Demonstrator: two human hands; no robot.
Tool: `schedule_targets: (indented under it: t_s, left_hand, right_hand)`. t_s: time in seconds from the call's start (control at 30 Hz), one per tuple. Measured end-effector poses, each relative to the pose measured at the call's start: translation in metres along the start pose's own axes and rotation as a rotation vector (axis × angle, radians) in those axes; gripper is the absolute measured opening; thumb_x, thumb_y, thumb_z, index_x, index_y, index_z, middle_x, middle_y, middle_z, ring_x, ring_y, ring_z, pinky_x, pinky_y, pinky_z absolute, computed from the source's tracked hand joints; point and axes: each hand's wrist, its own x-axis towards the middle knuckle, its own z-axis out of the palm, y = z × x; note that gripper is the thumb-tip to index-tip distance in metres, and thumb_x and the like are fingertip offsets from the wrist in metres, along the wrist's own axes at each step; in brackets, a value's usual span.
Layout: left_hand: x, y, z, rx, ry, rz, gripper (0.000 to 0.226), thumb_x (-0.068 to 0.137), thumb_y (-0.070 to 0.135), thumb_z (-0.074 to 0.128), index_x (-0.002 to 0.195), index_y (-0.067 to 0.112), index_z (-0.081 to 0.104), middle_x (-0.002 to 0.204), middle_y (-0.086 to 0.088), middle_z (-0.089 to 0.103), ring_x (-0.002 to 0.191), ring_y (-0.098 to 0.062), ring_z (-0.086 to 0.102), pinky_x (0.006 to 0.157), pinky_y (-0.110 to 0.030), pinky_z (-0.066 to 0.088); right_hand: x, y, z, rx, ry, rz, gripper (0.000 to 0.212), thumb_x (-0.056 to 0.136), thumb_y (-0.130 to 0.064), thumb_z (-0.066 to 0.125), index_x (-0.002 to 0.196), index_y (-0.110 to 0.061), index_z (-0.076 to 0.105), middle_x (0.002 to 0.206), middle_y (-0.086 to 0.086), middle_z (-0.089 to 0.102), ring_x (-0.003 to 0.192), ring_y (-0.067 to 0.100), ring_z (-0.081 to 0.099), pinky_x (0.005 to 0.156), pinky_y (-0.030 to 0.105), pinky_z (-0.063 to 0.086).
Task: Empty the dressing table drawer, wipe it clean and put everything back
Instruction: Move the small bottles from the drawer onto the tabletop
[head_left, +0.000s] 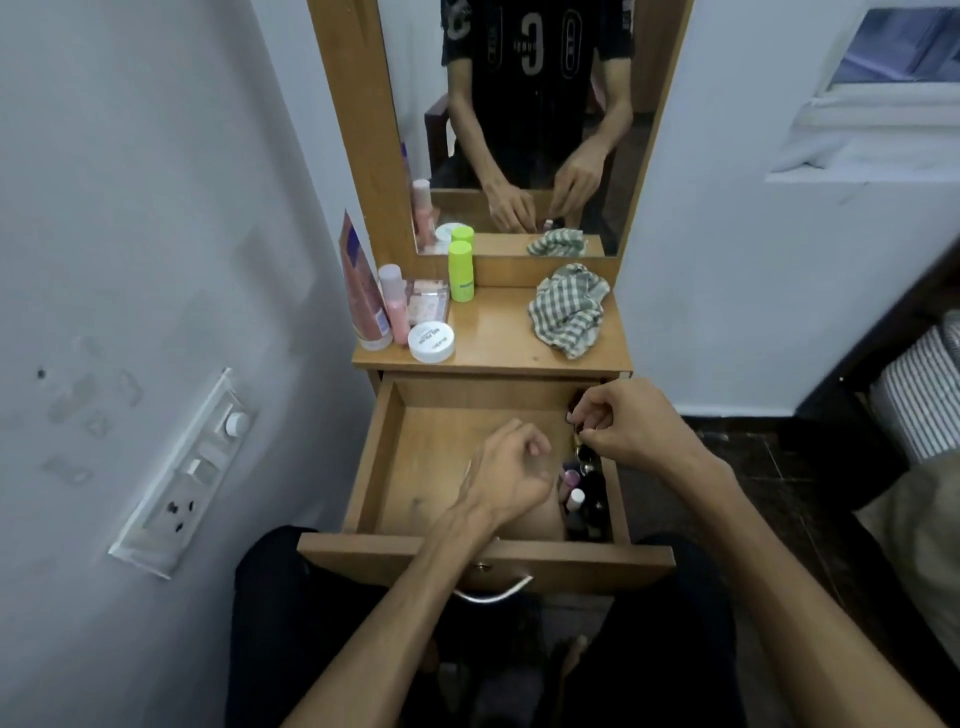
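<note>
Two hands are seen over the open drawer: the left hand loosely curled, apparently empty; the right hand pinching small bottles at the right wall. Emptying is judged underway; lifting out comes next, toward the bench beside the checked cloth.

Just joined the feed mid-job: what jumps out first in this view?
The open drawer fills the centre, mostly bare, with small bottles crowded along its right wall. Both hands are inside it: the right hand pinches something small at the far right corner, the left hand hovers curled mid-drawer. Above, the tabletop holds cosmetics at left and a crumpled checked cloth at right.
</note>
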Motion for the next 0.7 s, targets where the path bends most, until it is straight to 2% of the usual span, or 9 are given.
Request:
schedule_targets:
  t_s: [0.13,0.3,0.43,0.5,0.63,0.7]
  left_hand:
    - [-0.004,0.002,-0.005,0.026,-0.118,0.01,0.027,0.063,0.026,0.068,0.09,0.025,0.068,0.092,0.01,0.058,0.084,-0.009,0.056,0.075,-0.033,0.053]
    - [-0.008,0.004,0.0,0.011,-0.178,0.046,0.032,0.068,0.036,0.067,0.099,0.028,0.07,0.094,0.015,0.057,0.081,-0.005,0.054,0.071,-0.03,0.051]
    - [-0.008,0.005,0.002,0.051,-0.249,0.104,0.042,0.077,0.031,0.069,0.119,0.035,0.068,0.102,0.015,0.056,0.081,0.001,0.052,0.072,-0.031,0.051]
    - [-0.008,0.007,0.002,0.081,-0.272,0.133,0.041,0.083,0.027,0.066,0.124,0.034,0.067,0.103,0.012,0.055,0.078,0.001,0.049,0.071,-0.032,0.049]
    - [-0.009,0.007,0.001,0.125,-0.278,0.165,0.037,0.089,0.024,0.066,0.125,0.029,0.07,0.106,0.009,0.058,0.076,0.005,0.047,0.072,-0.03,0.045]
    - [-0.009,0.008,0.001,0.147,-0.271,0.189,0.031,0.088,0.022,0.067,0.118,0.028,0.072,0.106,0.009,0.06,0.075,0.008,0.046,0.072,-0.026,0.042]
  right_hand:
    - [-0.021,-0.003,0.002,-0.055,-0.095,-0.015,0.014,0.076,-0.009,0.071,0.082,-0.021,0.076,0.074,-0.008,0.072,0.072,0.003,0.066,0.073,0.026,0.059]
    - [-0.037,-0.002,0.006,-0.079,-0.119,0.004,0.012,0.075,-0.017,0.076,0.086,-0.021,0.077,0.078,-0.009,0.071,0.075,0.008,0.065,0.072,0.027,0.058]
    - [-0.045,-0.009,0.009,-0.106,-0.152,0.029,0.014,0.077,-0.027,0.082,0.089,-0.021,0.077,0.082,-0.006,0.07,0.077,0.011,0.067,0.073,0.029,0.06]
    - [-0.047,-0.013,0.015,-0.125,-0.136,0.038,0.017,0.078,-0.031,0.084,0.089,-0.021,0.075,0.083,-0.006,0.069,0.076,0.009,0.065,0.071,0.026,0.057]
    - [-0.052,-0.015,0.031,-0.188,-0.095,0.036,0.02,0.082,-0.03,0.082,0.098,-0.021,0.074,0.09,-0.004,0.065,0.081,0.012,0.063,0.071,0.024,0.049]
    - [-0.055,-0.014,0.037,-0.204,-0.07,0.045,0.019,0.086,-0.028,0.079,0.102,-0.02,0.074,0.093,-0.003,0.066,0.084,0.014,0.064,0.073,0.025,0.051]
